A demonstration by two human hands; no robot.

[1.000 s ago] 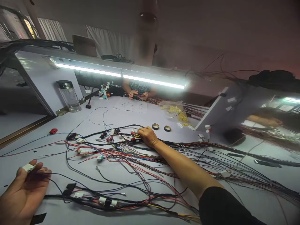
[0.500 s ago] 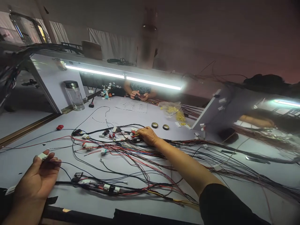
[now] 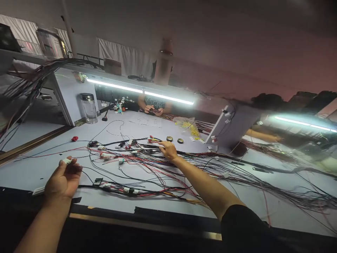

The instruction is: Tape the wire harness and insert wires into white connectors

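Observation:
My left hand [image 3: 63, 179] rests near the table's front edge, its fingers pinched on a small white connector [image 3: 66, 161] with a thin dark wire trailing off to the right. My right hand [image 3: 168, 150] reaches far forward and lies on a spread of red, black and white harness wires [image 3: 147, 165]; its fingers are bent over the bundle by some red terminals [image 3: 152, 140]. Whether those fingers grip a wire is not clear.
Two tape rolls [image 3: 175, 140] lie just beyond my right hand. A glass jar [image 3: 88, 108] stands at the back left. Another person's hands [image 3: 153, 111] work across the white table [image 3: 34, 165] under a light bar [image 3: 139, 92]. A bag of yellow parts [image 3: 188, 124] lies near them.
The view has pulled back and tilted up, so the table's dark front edge now shows. My left hand stayed pinched on the white connector; my right hand remains on the wires.

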